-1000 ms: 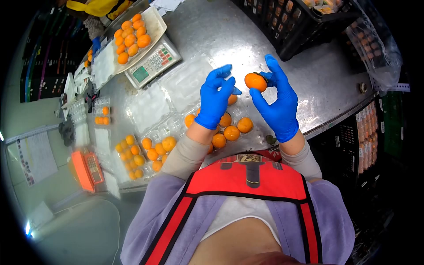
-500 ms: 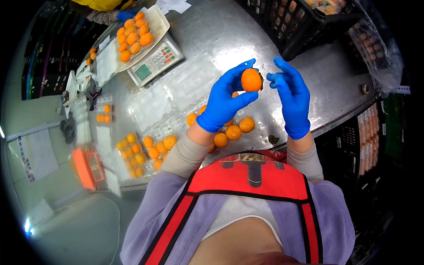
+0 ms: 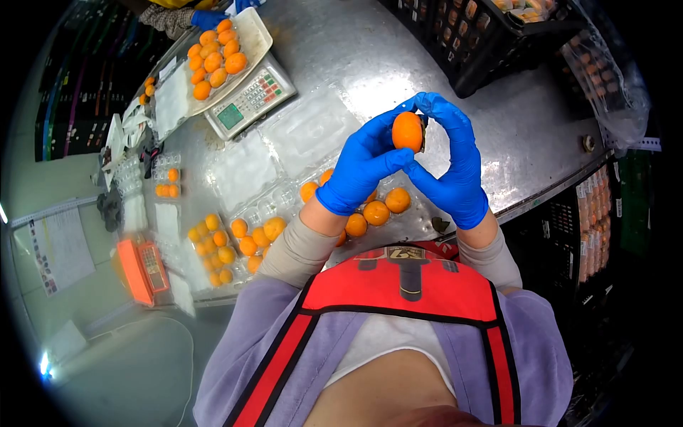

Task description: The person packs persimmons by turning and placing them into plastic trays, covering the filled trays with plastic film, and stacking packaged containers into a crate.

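Observation:
An orange persimmon [image 3: 407, 132] with a dark leafy calyx on its right side is held above the metal table. My left hand [image 3: 363, 164], in a blue glove, grips it from the left between thumb and fingers. From the other side my right hand [image 3: 455, 160], gloved too, curves around it; its thumb and fingertips meet the fruit's edges and the left fingertips. Below my left hand, a clear tray [image 3: 274, 206] and several persimmons [image 3: 376, 213] lie on the table. A dark leafy scrap [image 3: 440, 225] sits near the table edge.
A scale [image 3: 249, 99] carries a tray of persimmons [image 3: 213, 60], with another person's blue-gloved hand [image 3: 208, 19] beside it. A black crate [image 3: 477, 50] stands at the back right. More fruit [image 3: 211, 245] sits at left, near an orange scale [image 3: 142, 270].
My right hand has moved left and closed in on the persimmon's calyx side. The persimmon has turned slightly in my left hand. The other person's second glove has appeared at the top.

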Available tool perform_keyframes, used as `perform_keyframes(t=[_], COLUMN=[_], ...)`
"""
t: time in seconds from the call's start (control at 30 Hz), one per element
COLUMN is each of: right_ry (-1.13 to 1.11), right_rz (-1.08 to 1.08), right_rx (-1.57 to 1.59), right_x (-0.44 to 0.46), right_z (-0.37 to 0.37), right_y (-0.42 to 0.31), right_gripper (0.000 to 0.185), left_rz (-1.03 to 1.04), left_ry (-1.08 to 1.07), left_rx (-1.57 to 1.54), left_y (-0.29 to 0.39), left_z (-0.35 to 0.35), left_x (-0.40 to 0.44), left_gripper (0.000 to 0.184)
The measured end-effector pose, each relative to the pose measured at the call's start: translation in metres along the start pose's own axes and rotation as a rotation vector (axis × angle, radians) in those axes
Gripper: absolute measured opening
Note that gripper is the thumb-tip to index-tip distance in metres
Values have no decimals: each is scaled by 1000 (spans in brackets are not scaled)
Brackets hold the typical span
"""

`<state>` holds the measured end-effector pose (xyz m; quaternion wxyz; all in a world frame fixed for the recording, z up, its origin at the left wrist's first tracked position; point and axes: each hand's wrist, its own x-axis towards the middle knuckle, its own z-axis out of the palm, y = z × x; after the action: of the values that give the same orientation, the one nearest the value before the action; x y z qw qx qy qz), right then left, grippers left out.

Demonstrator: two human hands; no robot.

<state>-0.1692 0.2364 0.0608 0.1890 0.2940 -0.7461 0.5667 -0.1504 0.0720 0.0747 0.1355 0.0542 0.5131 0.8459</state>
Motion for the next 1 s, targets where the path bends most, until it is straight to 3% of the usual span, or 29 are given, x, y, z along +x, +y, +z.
perform_keyframes(t=[0.3,0.4,0.5,0.57,0.67,0.83,0.87,0.9,0.93,1.0], right_ry=[-23,-77,-16,-123,-58,-8,-7,-6,-7,-33], right_rz=[-62,-67,-86,-67,69,-4,3,10,9,32], right_rx=[-72,-78,-104,-94,104,118,109,102,102,95], right_x=[8,9,7,3,3,8,8,7,7,6], right_z=[5,6,10,9,13,8,7,7,7,7], right_y=[-11,-12,-9,-9,-16,-18,-19,-20,-20,-21], right_gripper=[54,61,53,52,52,51,52,52,52,53], left_rz=[-94,-83,-98,-112,-193,-180,-102,-23,79,78], left_ry=[13,58,105,210,225,333,326,319,275,251], left_rx=[20,2,1,7,-14,-43,100,243,297,287], left_y=[2,1,-3,-12,-2,11,12,11,7,10], left_z=[-1,2,1,-8,-6,-17,-20,-22,-24,-23], left_x=[0,0,0,2,7,11,9,7,6,2], left_gripper=[49,45,40,36,35,35,35,39,55,59])
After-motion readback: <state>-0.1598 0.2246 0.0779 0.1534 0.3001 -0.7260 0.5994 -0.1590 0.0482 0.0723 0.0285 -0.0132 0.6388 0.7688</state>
